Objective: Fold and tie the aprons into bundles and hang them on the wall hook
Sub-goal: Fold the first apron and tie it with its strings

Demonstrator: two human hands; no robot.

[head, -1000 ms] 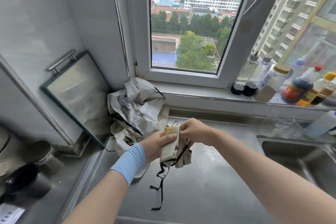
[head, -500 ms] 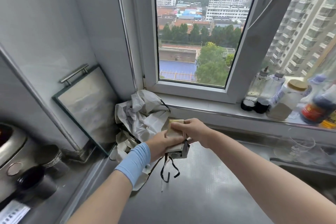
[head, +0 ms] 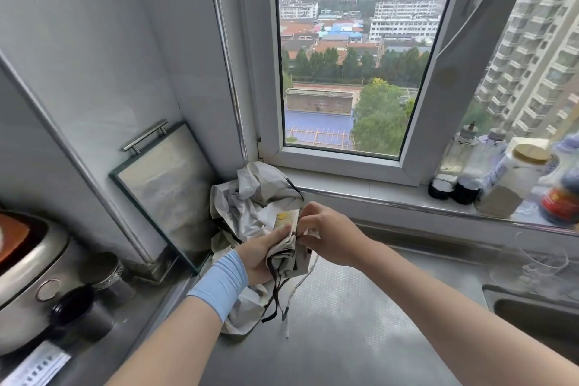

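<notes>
Head view, looking down on a kitchen corner. A steel counter [head: 360, 338] runs beneath a window [head: 344, 72] and its sill [head: 360, 188]. A heap of loose aprons [head: 250, 197] lies crumpled in the corner where counter, wall and sill meet.

Just in front of the heap, the folded apron [head: 285, 249] is held off the counter as a compact upright wad between both hands. The left hand [head: 258, 257] has its fingers curled round the wad from the left, with the thumb pressed on its front. The right hand [head: 329, 238] pinches at the wad's right edge with fingertips drawn together. Whether it grips cloth or a tie end cannot be told.

Dark ties [head: 275, 294] and one white tie [head: 302, 279] hang loose below the wad, their ends touching or almost touching the counter. A yellow patch [head: 283, 217] marks the wad's upper end. The wall hook is not in view.

The step in hand appears to be securing the bundle, with the folding largely done and the tying not yet finished. To do it well:

- The left hand should hold the folds firmly so the layers do not spring open.
- The right hand should draw one tie taut round the middle of the wad, not near an end, where it could slip off.
- The turns should lie side by side before knotting.
- A free loop should be left for the hook.
- The dangling ends should stay clear of the heap behind.
</notes>
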